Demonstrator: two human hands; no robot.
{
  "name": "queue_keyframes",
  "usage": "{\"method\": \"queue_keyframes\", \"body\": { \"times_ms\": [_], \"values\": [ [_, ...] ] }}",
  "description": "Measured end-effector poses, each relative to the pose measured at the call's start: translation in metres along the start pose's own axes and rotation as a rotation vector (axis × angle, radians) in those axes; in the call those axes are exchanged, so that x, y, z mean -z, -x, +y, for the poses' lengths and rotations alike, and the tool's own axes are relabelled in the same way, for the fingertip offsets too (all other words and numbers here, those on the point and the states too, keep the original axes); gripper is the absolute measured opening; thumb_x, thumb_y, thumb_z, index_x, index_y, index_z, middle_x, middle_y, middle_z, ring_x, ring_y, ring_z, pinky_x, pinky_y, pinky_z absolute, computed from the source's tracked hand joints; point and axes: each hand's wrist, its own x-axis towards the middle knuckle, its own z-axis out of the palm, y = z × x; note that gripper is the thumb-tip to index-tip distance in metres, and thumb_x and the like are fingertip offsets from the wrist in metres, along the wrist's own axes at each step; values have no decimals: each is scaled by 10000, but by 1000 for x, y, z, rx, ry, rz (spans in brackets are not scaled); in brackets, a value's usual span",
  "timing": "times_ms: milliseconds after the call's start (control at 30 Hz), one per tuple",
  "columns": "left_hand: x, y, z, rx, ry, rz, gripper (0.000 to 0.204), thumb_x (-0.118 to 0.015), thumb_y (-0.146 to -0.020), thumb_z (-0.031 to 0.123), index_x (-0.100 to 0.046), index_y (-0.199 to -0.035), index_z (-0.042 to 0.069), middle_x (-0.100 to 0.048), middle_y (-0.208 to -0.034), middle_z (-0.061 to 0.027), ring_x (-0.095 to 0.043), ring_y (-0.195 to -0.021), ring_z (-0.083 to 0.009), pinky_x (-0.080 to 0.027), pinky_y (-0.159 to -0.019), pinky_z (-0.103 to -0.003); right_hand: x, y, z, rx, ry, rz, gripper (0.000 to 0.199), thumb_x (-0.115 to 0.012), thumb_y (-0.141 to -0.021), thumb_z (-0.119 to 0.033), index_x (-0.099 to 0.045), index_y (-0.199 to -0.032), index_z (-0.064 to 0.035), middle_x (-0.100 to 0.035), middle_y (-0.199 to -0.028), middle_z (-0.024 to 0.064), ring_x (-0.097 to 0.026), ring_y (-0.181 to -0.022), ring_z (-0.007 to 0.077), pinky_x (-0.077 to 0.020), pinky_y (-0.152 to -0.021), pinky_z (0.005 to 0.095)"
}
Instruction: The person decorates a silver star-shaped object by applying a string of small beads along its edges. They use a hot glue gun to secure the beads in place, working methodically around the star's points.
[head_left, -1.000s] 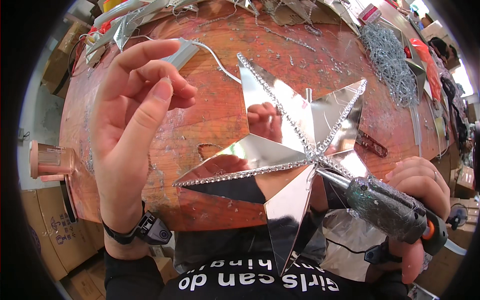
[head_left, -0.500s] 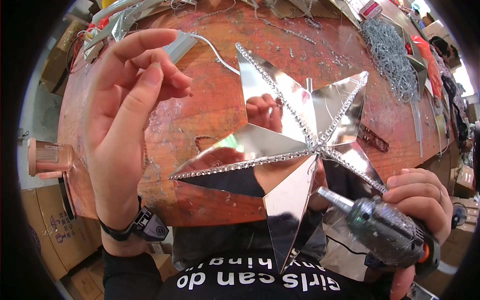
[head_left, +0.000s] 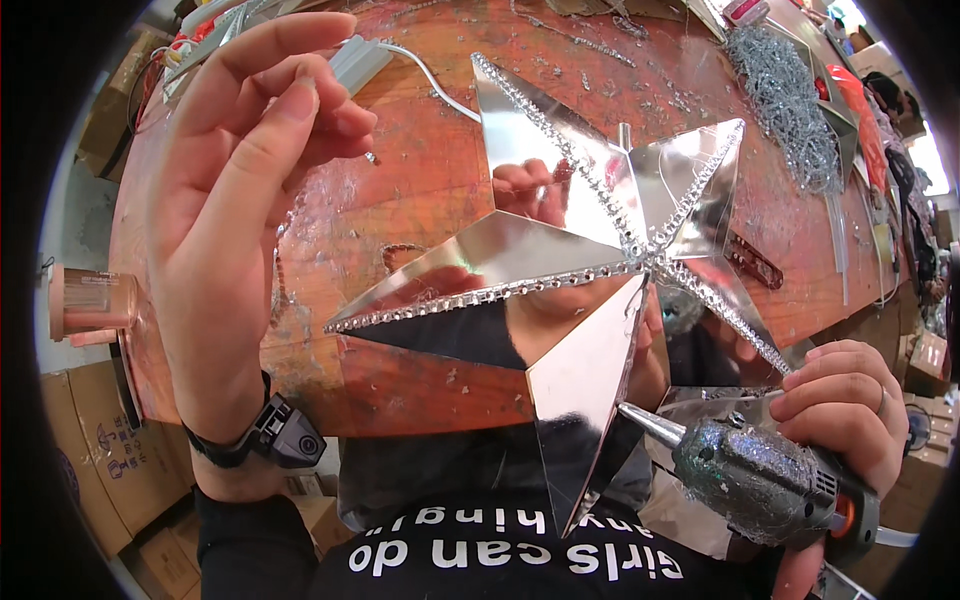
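Note:
A silver mirrored five-pointed star [head_left: 575,345] spans the middle of the view, its lower points over my lap. Clear rhinestone trim [head_left: 490,292] runs along several of its ridges; the point nearest me shows a bare ridge. My right hand [head_left: 850,410] grips a dark glue gun [head_left: 750,475], whose nozzle is close beside that bare ridge; whether they touch I cannot tell. Its fingertips also meet the star's right point. Left of the star, my left hand [head_left: 240,170] is raised, fingers loosely curled and index apart, with nothing visible in them. A wrist device [head_left: 285,435] sits below it.
The stained wooden table [head_left: 430,395] has bits of glitter scattered on it. A tangle of silver strands [head_left: 785,115] lies back right. Behind the star is a white cable [head_left: 435,80]. A pinkish cup [head_left: 90,300] stands at the left edge, above cardboard boxes [head_left: 125,440].
My left hand has risen slightly. The glue gun's nozzle has shifted down and left along the star's near point. The star and table appear a little higher in the view.

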Motion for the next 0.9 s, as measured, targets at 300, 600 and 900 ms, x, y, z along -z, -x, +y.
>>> {"method": "queue_keyframes", "body": {
  "times_ms": [300,600,900],
  "values": [
    [3,-3,-2,-14,0,-33,336,-425,-977,133,-486,-1261,-35,-543,-985,-38,-564,-937,-109,-458,-891,-281,7,-6,-19,-98,-23,-88,209,-626,-723,-314,-611,-696,-107,-645,-713,13,-616,-686,182,-509,-678,359],
    [-1,-3,-4,8,9,-10,350,-450,-974,147,-475,-1277,-26,-573,-973,-44,-576,-947,-115,-464,-920,-293,-3,3,-39,-167,-27,-5,497,-549,-803,-581,-543,-705,-93,-620,-718,38,-607,-712,211,-481,-770,420],
    [0,1,-6,-3,-14,-16,359,-491,-955,124,-460,-1278,-29,-589,-970,-47,-576,-918,-107,-462,-876,-270,3,3,-25,-49,-12,-120,177,-632,-749,-274,-611,-745,-98,-658,-774,15,-634,-719,183,-537,-668,365]
  ]
}}
